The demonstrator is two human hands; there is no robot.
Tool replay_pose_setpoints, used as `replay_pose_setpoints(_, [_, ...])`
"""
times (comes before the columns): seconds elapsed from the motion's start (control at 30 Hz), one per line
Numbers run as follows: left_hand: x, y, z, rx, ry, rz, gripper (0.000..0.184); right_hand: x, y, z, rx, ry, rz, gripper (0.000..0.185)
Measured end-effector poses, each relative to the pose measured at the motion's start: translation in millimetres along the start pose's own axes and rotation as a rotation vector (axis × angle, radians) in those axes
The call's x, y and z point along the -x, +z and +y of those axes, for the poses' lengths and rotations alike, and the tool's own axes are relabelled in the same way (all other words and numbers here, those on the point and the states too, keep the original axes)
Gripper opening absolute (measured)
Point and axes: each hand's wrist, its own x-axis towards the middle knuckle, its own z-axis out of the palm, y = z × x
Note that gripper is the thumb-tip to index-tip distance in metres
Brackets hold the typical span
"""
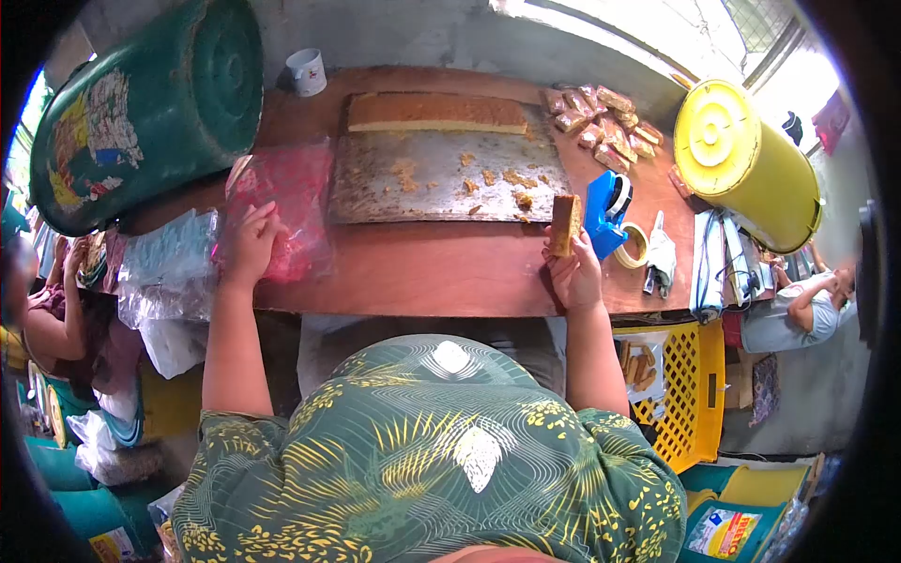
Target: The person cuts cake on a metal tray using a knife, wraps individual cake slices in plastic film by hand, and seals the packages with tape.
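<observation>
My right hand [573, 272] grips a cut bar of cake [565, 225], golden-brown and upright, between thumb and fingers. It is beside the blue tape dispenser [601, 216] at the table's right. My left hand [251, 242] rests on a stack of pink-red clear plastic bags [296, 188], its fingers loosely bent, apart and touching the plastic. Between my hands lies a metal tray [375, 183] with scattered crumbs. A long uncut strip of sponge cake [436, 111] spans its far edge.
Wrapped cake bars [605, 122] are piled behind the dispenser. Right of it lie a tape roll [633, 246] and a yellow bucket [718, 136]. At left are a large green drum [160, 113], a white cup [306, 72] and clear bags [174, 258]. People sit at both sides. A yellow crate [690, 394] stands below right.
</observation>
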Motion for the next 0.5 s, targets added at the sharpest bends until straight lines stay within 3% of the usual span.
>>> replay_pose_setpoints(0.1, [14.1, -0.4, 38.2, -0.294, 0.125, 0.035, 0.024, -1.5, -1.0, -0.1, 0.103, 0.01, 0.024, 0.044])
replay_pose_setpoints(0.3, [2.9, -9.9, 9.3, -0.135, 0.06, -0.071, 0.024, -0.1, 3.5, -0.8, 0.086, -0.027, -0.032, 0.044])
replay_pose_setpoints(0.37, [-9.8, -18.5, 6.8, -0.017, -0.077, -0.155, 0.028, 0.3, 4.2, -0.6, 0.097, -0.031, -0.033, 0.045])
replay_pose_setpoints(0.4, [-12.9, -28.2, 17.2, 0.041, -0.143, -0.198, 0.03, -0.4, 4.3, -1.2, 0.1, -0.026, -0.02, 0.046])
replay_pose_setpoints(0.5, [-8.7, -12.1, 101.6, 0.3, -0.082, 0.021, 0.034, -1.6, 5.2, 0.7, 0.101, -0.021, 0.021, 0.048])
